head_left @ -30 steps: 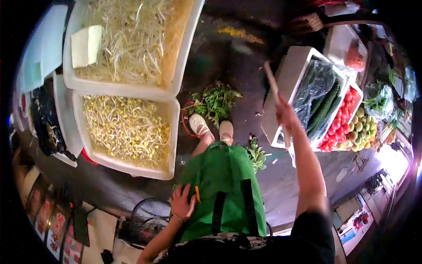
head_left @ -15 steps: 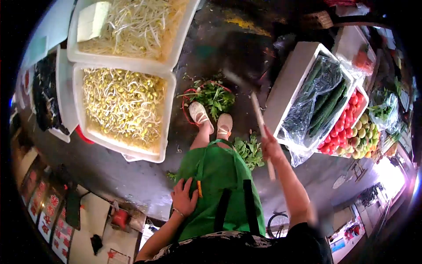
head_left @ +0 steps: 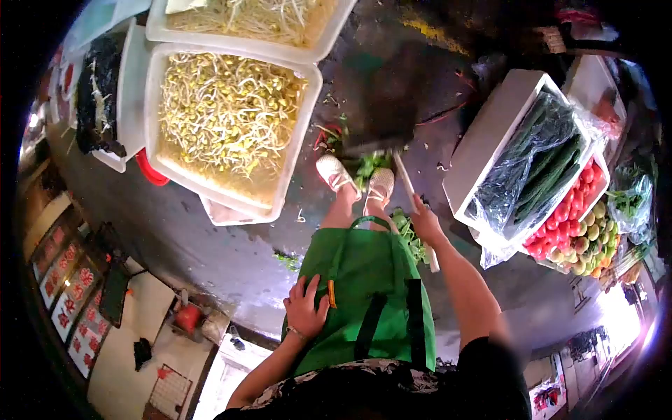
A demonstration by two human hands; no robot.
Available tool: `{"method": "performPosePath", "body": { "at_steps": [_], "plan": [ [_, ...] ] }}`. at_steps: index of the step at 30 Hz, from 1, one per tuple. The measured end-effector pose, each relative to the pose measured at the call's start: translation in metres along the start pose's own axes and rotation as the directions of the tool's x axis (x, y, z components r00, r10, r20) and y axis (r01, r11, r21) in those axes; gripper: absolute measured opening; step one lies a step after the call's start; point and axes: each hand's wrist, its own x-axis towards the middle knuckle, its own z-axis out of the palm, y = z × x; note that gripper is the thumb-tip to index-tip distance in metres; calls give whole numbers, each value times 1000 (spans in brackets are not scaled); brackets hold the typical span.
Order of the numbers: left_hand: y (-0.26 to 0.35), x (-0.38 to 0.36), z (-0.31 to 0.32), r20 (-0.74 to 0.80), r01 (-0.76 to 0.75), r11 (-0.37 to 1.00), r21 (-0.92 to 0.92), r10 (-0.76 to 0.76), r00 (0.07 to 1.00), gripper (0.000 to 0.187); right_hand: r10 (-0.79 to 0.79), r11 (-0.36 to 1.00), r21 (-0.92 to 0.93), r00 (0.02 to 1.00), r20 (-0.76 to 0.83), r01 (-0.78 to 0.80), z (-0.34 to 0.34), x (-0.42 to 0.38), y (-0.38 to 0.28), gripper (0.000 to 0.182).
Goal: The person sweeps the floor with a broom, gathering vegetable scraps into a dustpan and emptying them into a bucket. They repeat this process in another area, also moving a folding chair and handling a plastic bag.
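In my right hand (head_left: 428,225) is the pale handle (head_left: 404,176) of a tool, with the fingers wrapped round it. At the handle's far end a dark, broad tool head (head_left: 381,105) lies over the floor, blurred, beyond my feet. Green leaves (head_left: 372,163) lie at the near edge of that head, by my shoes (head_left: 336,173). More leafy greens (head_left: 411,234) lie on the floor left of my right hand. My left hand (head_left: 306,308) rests with spread fingers on the green apron (head_left: 357,301), holding nothing.
Bins of bean sprouts (head_left: 306,105) stand at the left. At the right are a white foam box (head_left: 483,133) of cucumbers (head_left: 549,175) under plastic, and red tomatoes (head_left: 562,222). Scraps and a red strap (head_left: 442,114) lie on the floor (head_left: 245,259).
The tool head has come over the pile of greens, covering most of it. My right hand has moved lower on the view with the handle. The whole view has shifted.
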Motion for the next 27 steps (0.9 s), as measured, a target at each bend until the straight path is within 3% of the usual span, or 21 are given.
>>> {"method": "performPosePath", "body": {
  "at_steps": [1,4,5,6,8,11,15,17,18,20,21,24,26,27],
  "plan": [
    [-2,-2,-4,-5,-3,1000,0,3,1000,54,-3,1000,0,1000,-5,3,-18,-9,-8,60],
    [-12,-9,-10,11,8,1000,8,-8,1000,53,286,890,277,917,279,-362,-82,-38,-49,57],
    [-17,-9,-8,25,-12,1000,14,12,1000,53,331,849,317,892,306,-424,-100,-34,-70,57],
    [-23,-11,-6,41,-33,999,25,32,999,52,166,916,355,982,94,-189,-69,-10,-34,55],
    [-36,-8,2,95,-63,993,101,54,994,52,250,899,364,968,32,-244,-96,26,-99,54],
    [-65,-6,17,227,-95,965,245,38,973,51,153,940,332,968,-201,-79,-58,119,-93,52],
    [-108,-4,5,311,-137,943,302,39,950,53,124,818,570,991,-43,-78,-26,111,-102,52],
    [-128,2,-6,302,-163,936,311,65,951,54,201,951,271,965,-171,-150,23,101,-62,54],
    [-142,5,-12,309,-170,943,286,77,948,54,107,986,152,967,-232,-73,49,84,-41,56],
    [-162,8,-22,328,-206,933,296,104,939,54,126,991,55,982,-138,-119,82,27,-28,56],
    [-171,8,-27,335,-222,926,304,114,935,54,252,963,107,967,-36,-247,88,-5,-35,54],
    [-196,4,-35,324,-265,921,285,167,931,52,436,889,116,896,80,-443,101,-86,-37,51],
    [-203,6,-36,313,-298,919,258,212,926,52,493,862,45,856,158,-505,96,-133,-35,51],
    [-207,5,-35,317,-294,922,250,209,925,52,394,917,35,918,51,-396,107,-160,-12,52]
  ]
}}
